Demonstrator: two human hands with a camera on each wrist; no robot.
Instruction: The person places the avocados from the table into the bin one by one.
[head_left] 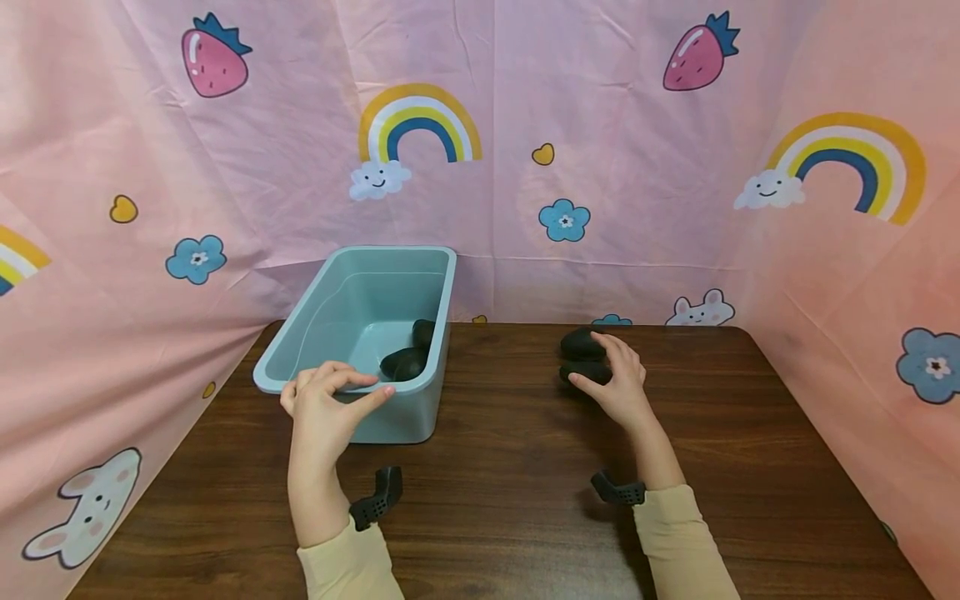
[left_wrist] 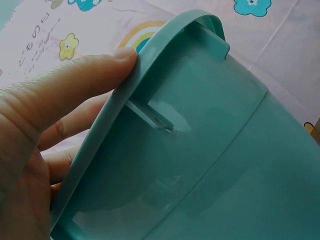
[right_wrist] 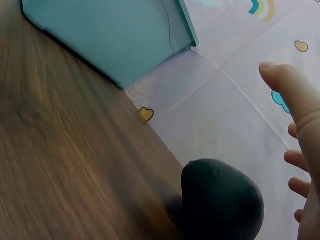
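Note:
At the near rim of a blue-green plastic bin (head_left: 393, 412), my left hand (head_left: 322, 404) grips the edge. Its thumb (left_wrist: 95, 75) lies along the rim on the near side, and the other fingers reach behind it. Dark avocados (head_left: 422, 333) lie inside the bin at its right wall. My right hand (head_left: 624, 379) is over two more avocados on the table, thumb and fingers spread around the nearer avocado (head_left: 588, 371). The farther avocado (head_left: 581, 343) sits just behind. In the right wrist view the fingers stand apart from a dark avocado (right_wrist: 222, 200).
A brown wooden table (head_left: 510, 500) carries everything. Pink printed cloth (head_left: 495, 217) hangs behind it and along both sides. The bin stands at the back left, close to the cloth. A black wrist mount (head_left: 378, 498) projects from the left wrist, with another mount (head_left: 618, 490) on the right.

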